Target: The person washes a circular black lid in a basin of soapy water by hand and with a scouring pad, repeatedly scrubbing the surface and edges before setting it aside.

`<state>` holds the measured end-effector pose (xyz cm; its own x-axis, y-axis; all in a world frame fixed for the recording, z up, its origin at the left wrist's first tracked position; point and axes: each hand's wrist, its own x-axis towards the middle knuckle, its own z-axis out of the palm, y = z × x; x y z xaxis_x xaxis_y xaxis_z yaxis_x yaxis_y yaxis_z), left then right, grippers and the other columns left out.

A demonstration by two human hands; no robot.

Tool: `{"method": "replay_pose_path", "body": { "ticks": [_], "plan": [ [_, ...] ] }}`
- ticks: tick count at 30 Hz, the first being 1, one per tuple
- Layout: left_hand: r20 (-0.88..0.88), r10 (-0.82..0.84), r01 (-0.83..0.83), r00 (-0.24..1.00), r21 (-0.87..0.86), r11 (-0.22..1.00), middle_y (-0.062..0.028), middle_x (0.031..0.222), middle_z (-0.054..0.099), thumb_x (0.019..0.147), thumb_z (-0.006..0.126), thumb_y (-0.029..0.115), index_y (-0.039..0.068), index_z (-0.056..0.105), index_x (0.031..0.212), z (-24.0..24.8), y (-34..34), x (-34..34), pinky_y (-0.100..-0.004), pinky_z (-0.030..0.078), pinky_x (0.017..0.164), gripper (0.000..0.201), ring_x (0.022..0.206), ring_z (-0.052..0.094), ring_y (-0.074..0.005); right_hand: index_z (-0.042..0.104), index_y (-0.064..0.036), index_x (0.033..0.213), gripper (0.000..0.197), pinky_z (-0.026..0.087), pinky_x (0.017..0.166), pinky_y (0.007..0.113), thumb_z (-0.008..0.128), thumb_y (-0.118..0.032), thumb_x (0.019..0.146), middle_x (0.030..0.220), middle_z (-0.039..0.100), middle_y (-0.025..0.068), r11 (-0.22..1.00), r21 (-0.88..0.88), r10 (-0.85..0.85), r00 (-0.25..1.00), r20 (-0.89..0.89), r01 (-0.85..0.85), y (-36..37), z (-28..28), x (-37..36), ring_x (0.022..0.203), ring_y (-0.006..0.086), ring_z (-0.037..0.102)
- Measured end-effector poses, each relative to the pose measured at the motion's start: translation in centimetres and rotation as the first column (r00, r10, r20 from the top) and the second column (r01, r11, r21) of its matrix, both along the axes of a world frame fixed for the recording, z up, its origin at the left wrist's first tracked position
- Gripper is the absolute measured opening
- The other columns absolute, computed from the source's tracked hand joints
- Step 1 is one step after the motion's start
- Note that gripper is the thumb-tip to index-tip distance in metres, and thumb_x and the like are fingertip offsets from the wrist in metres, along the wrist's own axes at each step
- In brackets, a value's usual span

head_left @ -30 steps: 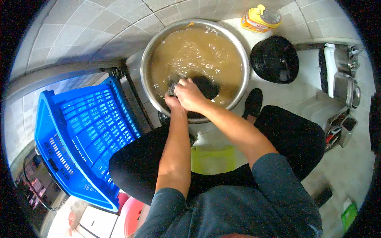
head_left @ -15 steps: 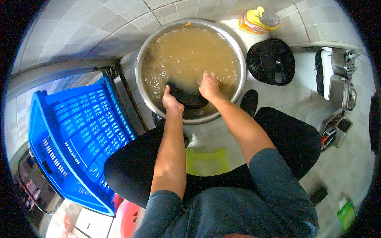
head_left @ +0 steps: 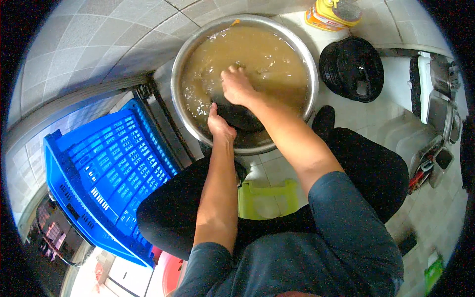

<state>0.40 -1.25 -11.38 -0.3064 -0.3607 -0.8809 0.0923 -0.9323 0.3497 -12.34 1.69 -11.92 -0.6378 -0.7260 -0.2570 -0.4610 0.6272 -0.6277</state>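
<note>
A black plate (head_left: 243,119), round as far as it shows, lies tilted and partly under the murky brown water (head_left: 267,47) of a large metal basin (head_left: 314,84). My left hand (head_left: 221,126) grips its near left edge, thumb on top. Over the plate's far left part, my right hand (head_left: 236,86) is bent down with curled fingers at the water's surface. Whatever may be under those fingertips is hidden by the water. Just right of the basin, a stack of black plates (head_left: 351,69) stands on the floor.
A yellow bottle (head_left: 327,16) stands behind the stack. A blue plastic crate (head_left: 111,173) leans at the left, and a light green stool (head_left: 269,200) is below me. Metal containers and utensils (head_left: 440,106) line the right side. A pink basin (head_left: 170,272) sits lower left.
My right hand has moved left and away from me across the plate, from its right side toward its far left. My left hand keeps its grip. The whole view has shifted slightly.
</note>
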Motion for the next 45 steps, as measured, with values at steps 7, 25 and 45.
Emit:
{"method": "replay_pose_path", "body": {
  "ticks": [7,25,45],
  "plan": [
    [-0.06,0.146,-0.145,0.987,0.009,0.989,-0.0131,0.117,0.065,0.1,0.041,0.027,0.003,0.059,0.122,-0.5,-1.0,0.3,-0.0476,0.046,0.099,0.037,0.107,0.061,-0.0317,0.06,0.0036,0.093,0.018,0.048,0.088,0.053,0.059,-0.006,0.078,0.103,0.06,0.0237,0.981,-0.121,0.155,0.988,0.022,-0.152,4.2,4.1,5.5,0.101,0.0432,0.057],
    [-0.137,-0.032,0.041,0.99,0.063,0.997,-0.0121,0.112,0.068,0.096,0.041,0.035,0.008,0.063,0.118,0.8,2.3,-1.3,-0.0508,0.049,0.093,0.042,0.1,0.064,-0.0356,0.061,0.0013,0.103,0.024,0.048,0.09,0.049,0.058,-0.004,0.079,0.113,0.056,0.0229,0.971,0.069,-0.223,0.971,-0.086,0.229,6.6,1.1,1.7,0.107,0.0412,0.053],
    [0.091,-0.436,0.441,0.895,-0.035,0.897,-0.0112,0.097,0.068,0.076,0.068,0.009,0.002,0.067,0.101,2.7,1.5,-1.3,-0.0427,0.053,0.075,0.026,0.085,0.066,-0.0301,0.062,-0.0023,0.105,0.023,0.047,0.091,0.052,0.058,-0.016,0.086,0.113,0.057,0.0247,0.872,0.127,-0.479,0.877,0.022,0.473,12.9,2.4,4.9,0.11,0.0426,0.054]
  ]
}}
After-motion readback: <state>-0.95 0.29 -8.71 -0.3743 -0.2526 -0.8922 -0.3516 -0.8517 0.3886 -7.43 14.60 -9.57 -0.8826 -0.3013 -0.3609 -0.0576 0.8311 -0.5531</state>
